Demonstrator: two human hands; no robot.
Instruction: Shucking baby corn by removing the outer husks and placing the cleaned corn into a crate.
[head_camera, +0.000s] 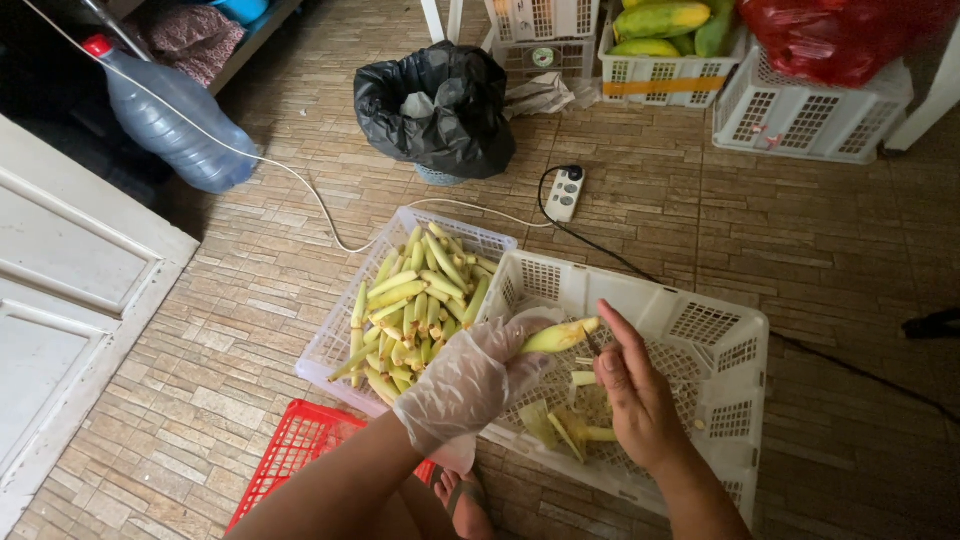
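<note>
My left hand (470, 380), in a clear plastic glove, grips a small pale yellow stalk piece (560, 335) over a white slotted crate (700, 320). My bare right hand (630, 395) presses a small dark blade (592, 345) against the stalk's right end. Cut trimmings (560, 425) lie on the crate's bottom below both hands. Just left of it stands a second white crate (345, 330) heaped with several trimmed yellow-green stalks (420, 305).
A red crate (295, 450) lies near my legs. On the tiled floor stand a black rubbish bag (440, 105), a large water bottle (165, 115), a power strip (565, 192) with cables, and white crates (800, 115) with green fruit (665, 22) and a red bag (840, 35). A white door (70, 290) is at left.
</note>
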